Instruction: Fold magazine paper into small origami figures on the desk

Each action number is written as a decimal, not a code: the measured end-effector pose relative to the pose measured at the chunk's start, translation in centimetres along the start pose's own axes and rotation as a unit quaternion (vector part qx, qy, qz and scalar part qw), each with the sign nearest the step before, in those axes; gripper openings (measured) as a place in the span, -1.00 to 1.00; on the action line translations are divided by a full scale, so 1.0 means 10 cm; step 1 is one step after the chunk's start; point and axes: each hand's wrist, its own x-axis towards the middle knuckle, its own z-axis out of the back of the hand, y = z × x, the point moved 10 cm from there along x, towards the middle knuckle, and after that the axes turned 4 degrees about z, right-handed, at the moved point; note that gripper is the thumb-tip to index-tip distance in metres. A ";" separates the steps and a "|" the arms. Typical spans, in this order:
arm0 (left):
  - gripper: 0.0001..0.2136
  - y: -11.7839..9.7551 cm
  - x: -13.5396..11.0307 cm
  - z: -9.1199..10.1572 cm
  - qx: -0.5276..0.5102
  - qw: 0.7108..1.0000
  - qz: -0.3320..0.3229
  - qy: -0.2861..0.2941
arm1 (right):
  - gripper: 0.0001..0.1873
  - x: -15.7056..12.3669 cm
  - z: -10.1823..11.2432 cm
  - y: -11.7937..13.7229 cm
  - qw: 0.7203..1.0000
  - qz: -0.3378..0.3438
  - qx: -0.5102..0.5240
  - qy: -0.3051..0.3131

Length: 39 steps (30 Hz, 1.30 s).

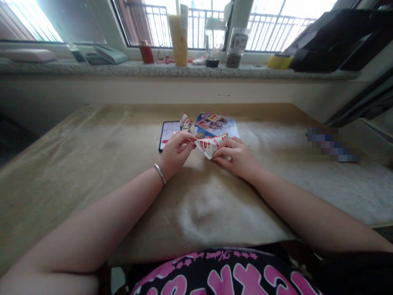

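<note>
A folded piece of white paper with red print (209,145) is held between both hands just above the table. My left hand (178,149), with a silver bangle at the wrist, pinches its left corner between thumb and fingers. On the other side my right hand (235,155) grips the paper, fingers closed over its right part. Close behind the left hand lies a phone (166,133) with its screen lit. A second folded paper (186,121) with similar red print stands beside the phone. Colourful printed sheets or booklets (219,123) lie behind the held paper.
A wrinkled tan cover spreads over the table (123,172). At the right lies a blurred dark blue strip (331,144). Bottles and jars, among them a tall yellow container (179,41), line the granite windowsill (123,70) at the back.
</note>
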 end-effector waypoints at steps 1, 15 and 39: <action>-0.91 -0.04 -0.01 -0.02 -0.001 1.000 -0.010 0.008 | -0.91 0.00 -0.02 0.01 1.000 0.002 0.002 0.008; -0.89 -0.17 -0.03 -0.12 0.085 0.995 -0.046 0.035 | -0.79 -0.14 -0.01 -0.38 0.979 -0.202 0.030 -0.018; -0.76 -0.42 -0.25 -0.50 0.297 0.910 -0.195 0.211 | -0.92 -0.13 -0.08 -0.38 0.978 -0.159 -0.028 0.134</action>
